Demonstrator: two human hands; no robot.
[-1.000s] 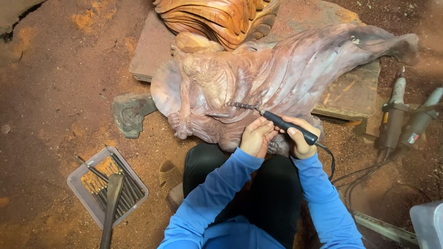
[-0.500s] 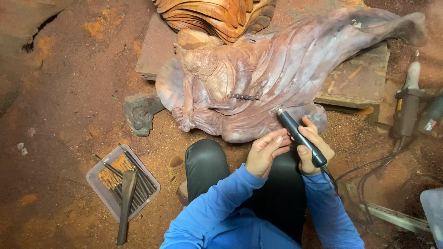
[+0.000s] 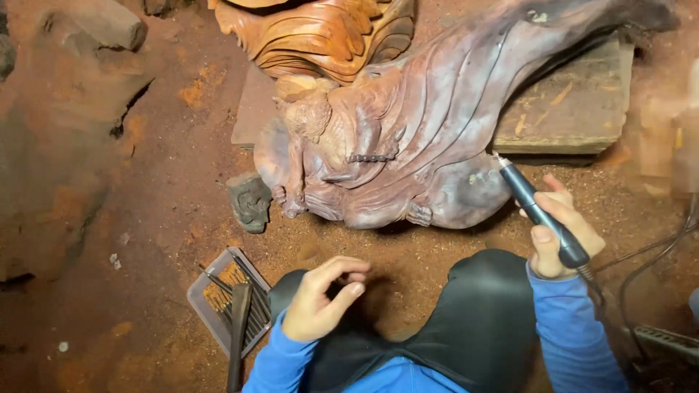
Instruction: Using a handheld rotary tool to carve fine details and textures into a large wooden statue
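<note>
Fingers of right hand (image 3: 557, 236) wrapped around dark rotary carving handpiece (image 3: 539, 211), a light, rigid, corded tool best gripped mid-barrel, bit tip beside wooden sculpture (image 3: 408, 145); left hand (image 3: 320, 298) loosely curled, empty, near tray of burrs (image 3: 200, 298).

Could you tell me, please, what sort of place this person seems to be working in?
Most likely a wood-carving workshop, worked on the ground. A large carved wooden figure lies on a floor covered in reddish sawdust, the right hand holds a corded rotary tool, and a tray of bits sits nearby.
</note>
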